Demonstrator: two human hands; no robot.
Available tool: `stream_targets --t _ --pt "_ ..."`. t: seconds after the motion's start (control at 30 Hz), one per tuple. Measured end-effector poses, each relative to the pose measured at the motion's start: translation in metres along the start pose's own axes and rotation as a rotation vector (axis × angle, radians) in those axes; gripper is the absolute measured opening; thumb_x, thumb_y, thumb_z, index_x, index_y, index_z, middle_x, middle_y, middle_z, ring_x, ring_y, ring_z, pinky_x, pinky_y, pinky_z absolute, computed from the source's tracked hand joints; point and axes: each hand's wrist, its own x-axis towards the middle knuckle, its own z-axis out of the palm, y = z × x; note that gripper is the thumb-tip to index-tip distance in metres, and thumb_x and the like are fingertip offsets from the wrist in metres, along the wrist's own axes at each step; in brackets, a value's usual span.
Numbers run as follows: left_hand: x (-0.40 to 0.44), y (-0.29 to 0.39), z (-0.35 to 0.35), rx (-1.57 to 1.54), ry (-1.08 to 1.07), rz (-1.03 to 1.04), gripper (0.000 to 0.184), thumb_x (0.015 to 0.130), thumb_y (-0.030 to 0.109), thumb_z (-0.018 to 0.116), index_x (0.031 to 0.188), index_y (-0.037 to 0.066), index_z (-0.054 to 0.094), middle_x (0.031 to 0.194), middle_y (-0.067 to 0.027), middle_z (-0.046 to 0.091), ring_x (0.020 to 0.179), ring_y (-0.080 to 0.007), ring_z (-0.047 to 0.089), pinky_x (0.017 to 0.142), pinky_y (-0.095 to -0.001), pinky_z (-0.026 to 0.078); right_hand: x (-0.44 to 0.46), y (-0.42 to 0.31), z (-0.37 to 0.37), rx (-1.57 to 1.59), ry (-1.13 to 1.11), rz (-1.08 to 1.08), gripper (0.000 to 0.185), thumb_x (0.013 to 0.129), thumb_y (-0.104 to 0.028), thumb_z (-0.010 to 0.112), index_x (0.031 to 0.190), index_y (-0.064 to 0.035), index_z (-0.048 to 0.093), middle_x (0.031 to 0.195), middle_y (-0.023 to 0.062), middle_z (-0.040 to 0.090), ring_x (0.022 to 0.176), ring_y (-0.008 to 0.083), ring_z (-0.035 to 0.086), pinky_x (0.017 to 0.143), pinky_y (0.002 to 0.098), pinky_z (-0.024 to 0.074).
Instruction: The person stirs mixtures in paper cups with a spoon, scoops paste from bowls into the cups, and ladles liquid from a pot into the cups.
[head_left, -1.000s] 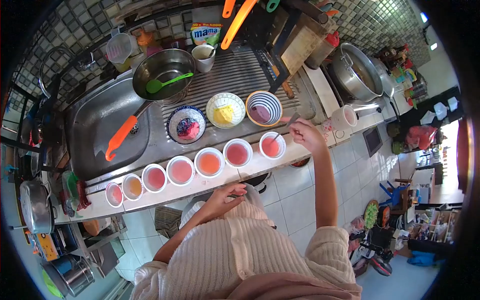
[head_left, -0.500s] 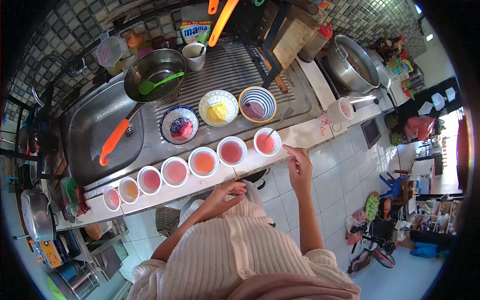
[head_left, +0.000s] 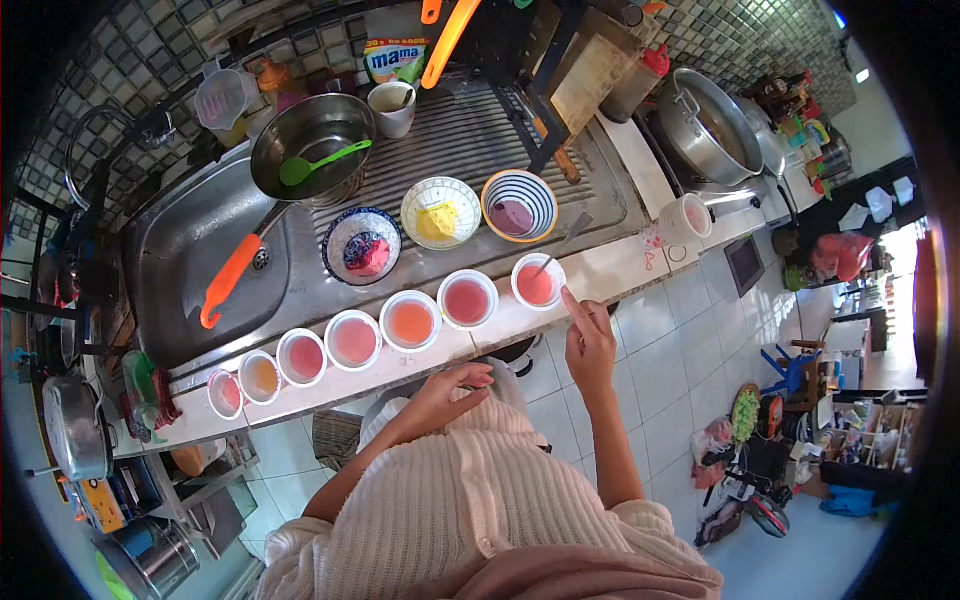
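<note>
My right hand (head_left: 590, 342) is at the counter edge with the index finger stretched out, its tip at or very close to a white cup of pink-red liquid (head_left: 535, 284). A metal spoon (head_left: 563, 244) leans in that cup. My left hand (head_left: 452, 395) hangs loosely in front of my waist, fingers relaxed and apart, holding nothing. Leftward along the counter runs a row of several more cups, among them a red one (head_left: 466, 301), an orange one (head_left: 411, 323) and a smaller yellow-orange one (head_left: 261, 379).
Behind the cups sit a blue-rimmed bowl with pink contents (head_left: 364, 258), a bowl with yellow contents (head_left: 437, 222) and a striped bowl with purple (head_left: 514, 216). A pan with a green spoon (head_left: 296, 171) straddles the sink (head_left: 190, 260). A stacked plastic cup (head_left: 688, 217) and large pot (head_left: 715, 120) are rightward.
My right hand has shifted slightly left, and its index finger now extends toward the rim of the spoon cup. My left hand has stayed in place. The view has shifted slightly.
</note>
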Motion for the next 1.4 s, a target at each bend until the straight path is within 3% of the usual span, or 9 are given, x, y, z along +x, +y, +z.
stream_targets --t 0.5,0.7,0.77,0.87,0.97,1.03,1.13,1.23,1.4 --pt "0.000 -0.002 0.001 -0.019 0.006 0.011 0.039 0.086 0.018 0.059 0.120 0.000 0.049 0.110 -0.0117 0.061 0.102 -0.0199 0.058 0.089 -0.0313 0.045 -0.015 -0.015 -0.003 -0.106 -0.040 -0.006 0.057 0.069 0.005 0.055 0.120 -0.0202 0.058 0.092 0.0053 0.054 0.058 0.0180 0.055 0.053 0.0305 0.0467" --pt "-0.001 -0.004 0.000 -0.022 0.022 0.028 0.040 0.087 0.018 0.059 0.121 0.001 0.049 0.109 -0.0122 0.061 0.102 -0.0202 0.058 0.089 -0.0320 0.045 -0.001 -0.006 -0.005 0.149 -0.006 -0.089 0.047 0.075 0.008 0.050 0.117 -0.0110 0.060 0.086 0.0068 0.054 0.057 0.0113 0.048 0.051 0.0222 0.0396" --pt "-0.002 -0.002 -0.001 -0.028 0.029 0.019 0.040 0.086 0.018 0.059 0.121 0.001 0.049 0.109 -0.0122 0.061 0.102 -0.0203 0.058 0.089 -0.0321 0.045 0.017 0.001 -0.012 0.287 -0.003 0.214 0.043 0.078 0.005 0.047 0.118 -0.0083 0.058 0.085 0.0084 0.054 0.070 0.0123 0.054 0.060 0.0249 0.0440" --pt "-0.004 -0.005 0.000 -0.034 0.041 0.021 0.040 0.086 0.017 0.059 0.121 0.001 0.049 0.109 -0.0121 0.061 0.101 -0.0203 0.058 0.089 -0.0319 0.045 0.055 0.043 -0.007 0.407 0.013 0.230 0.041 0.082 0.003 0.044 0.120 -0.0083 0.056 0.083 0.0073 0.056 0.070 0.0093 0.052 0.060 0.0242 0.0430" --pt "-0.006 0.000 0.000 -0.027 0.056 0.018 0.040 0.086 0.017 0.060 0.121 0.001 0.048 0.108 -0.0120 0.061 0.101 -0.0199 0.058 0.089 -0.0314 0.045 0.101 0.057 -0.004 0.258 -0.194 0.030 0.046 0.080 0.003 0.046 0.123 -0.0136 0.054 0.076 0.0111 0.059 0.066 0.0142 0.056 0.058 0.0272 0.0448" --pt "-0.009 0.003 -0.001 -0.021 0.068 0.000 0.041 0.086 0.016 0.060 0.122 0.001 0.048 0.108 -0.0120 0.061 0.101 -0.0195 0.058 0.089 -0.0311 0.045 0.131 0.045 -0.007 -0.037 -0.626 0.042 0.060 0.075 0.009 0.045 0.129 -0.0187 0.049 0.071 0.0072 0.055 0.062 0.0128 0.054 0.060 0.0264 0.0443" --pt "-0.011 0.004 -0.001 -0.044 0.094 -0.014 0.041 0.086 0.016 0.060 0.122 0.002 0.048 0.108 -0.0117 0.061 0.101 -0.0190 0.058 0.089 -0.0312 0.045 0.155 0.067 0.025 -0.063 -0.757 -0.095 0.072 0.071 0.010 0.046 0.133 -0.0260 0.044 0.064 0.0087 0.055 0.058 0.0161 0.056 0.056 0.0284 0.0445" --pt "-0.014 0.004 -0.004 -0.115 0.126 -0.020 0.041 0.086 0.016 0.060 0.122 0.002 0.048 0.108 -0.0114 0.061 0.102 -0.0189 0.058 0.088 -0.0321 0.045 0.173 0.039 0.024 -0.211 -1.000 0.087 0.075 0.069 0.010 0.046 0.134 -0.0261 0.041 0.066 0.0134 0.059 0.057 0.0208 0.059 0.052 0.0329 0.0461" --pt "-0.013 -0.004 -0.003 -0.098 0.144 0.028 0.041 0.086 0.015 0.061 0.122 0.002 0.048 0.109 -0.0116 0.061 0.101 -0.0192 0.058 0.088 -0.0324 0.045 0.176 0.033 0.038 -0.376 -0.961 0.045 0.064 0.072 0.002 0.054 0.130 -0.0248 0.046 0.085 0.0178 0.062 0.067 0.0251 0.063 0.056 0.0362 0.0506"
